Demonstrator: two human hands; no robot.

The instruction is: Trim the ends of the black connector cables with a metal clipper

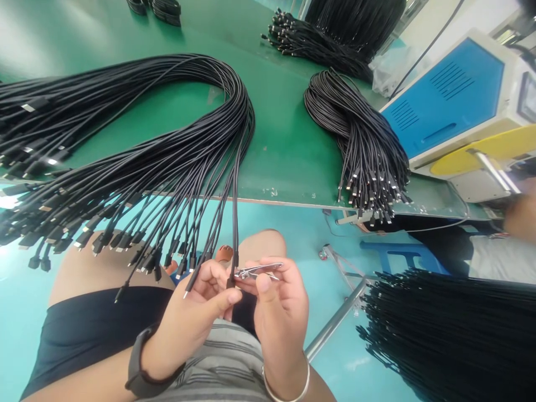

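Observation:
My left hand (pixel 205 304) is closed on the end of a black cable (pixel 235 223) that hangs down over the table's front edge. In my right hand (pixel 280 304) is a silver nail clipper (pixel 259 271), pinched between thumb and fingers. Its jaw end meets the cable just above the dark connector (pixel 230 282); whether it bites into the cable I cannot tell. The cable comes from a large looped bundle of black cables (pixel 218 106), whose many connector ends fan out over the edge above my lap.
Another tied cable bundle (pixel 355 123) lies on the green table (pixel 285 139) to the right, with more cables (pixel 310 42) behind. A blue and white machine (pixel 448 95) stands at right. Cables (pixel 456 329) hang at lower right by a metal rail (pixel 335 321). Part of another person (pixel 521 218) shows at right.

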